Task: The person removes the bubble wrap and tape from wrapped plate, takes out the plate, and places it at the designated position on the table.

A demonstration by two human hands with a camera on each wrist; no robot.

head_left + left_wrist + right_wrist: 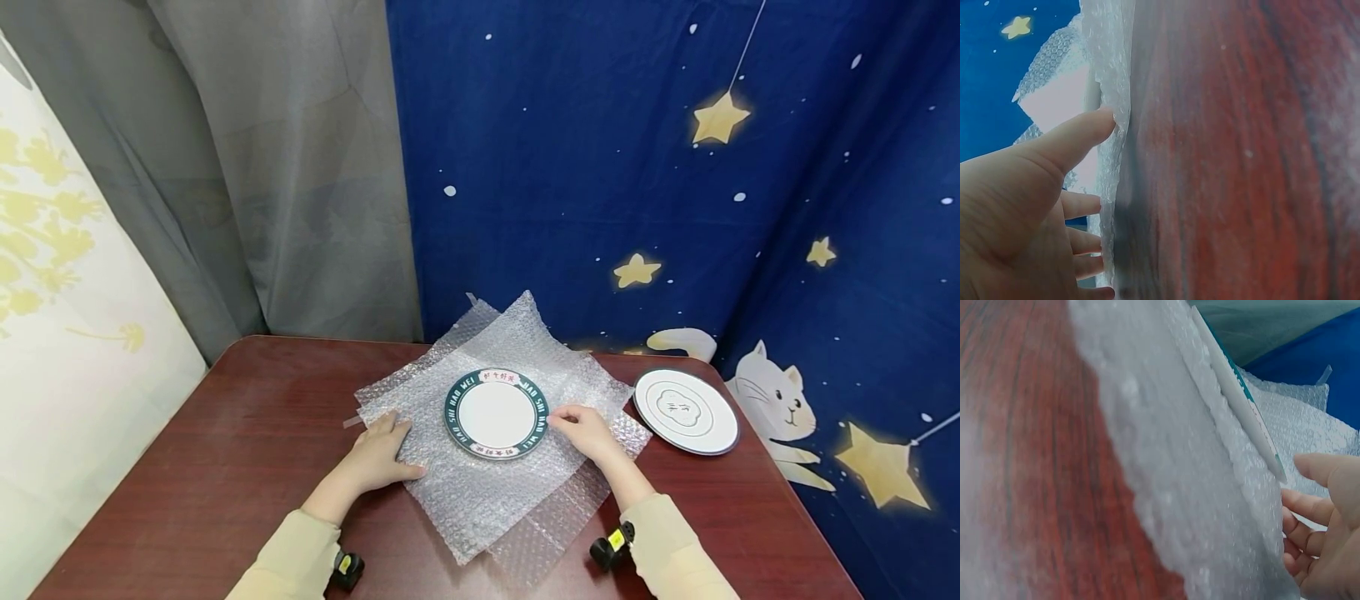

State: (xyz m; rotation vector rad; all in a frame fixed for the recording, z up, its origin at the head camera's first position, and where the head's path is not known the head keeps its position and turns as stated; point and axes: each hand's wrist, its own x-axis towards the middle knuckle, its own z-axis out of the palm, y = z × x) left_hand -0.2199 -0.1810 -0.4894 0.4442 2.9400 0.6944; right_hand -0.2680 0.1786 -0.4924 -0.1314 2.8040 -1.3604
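Note:
A round plate (497, 414) with a white centre and a dark green lettered rim lies face up on layered sheets of bubble wrap (457, 508). My left hand (380, 454) rests on the wrap's left edge, fingers spread; the left wrist view shows its thumb (1094, 127) touching the wrap. At the plate's right rim is my right hand (585, 431). Up close in the right wrist view, its thumb (1316, 467) and forefinger are apart beside the rim of the plate (1244, 406), the other fingers loosely bent; contact with the rim is unclear.
A second white plate (686, 412), with dark line markings, lies at the table's back right, close to the wrap's corner. The brown wooden table (225, 467) has a rounded back edge. Grey and blue star-patterned curtains (555, 167) hang behind it.

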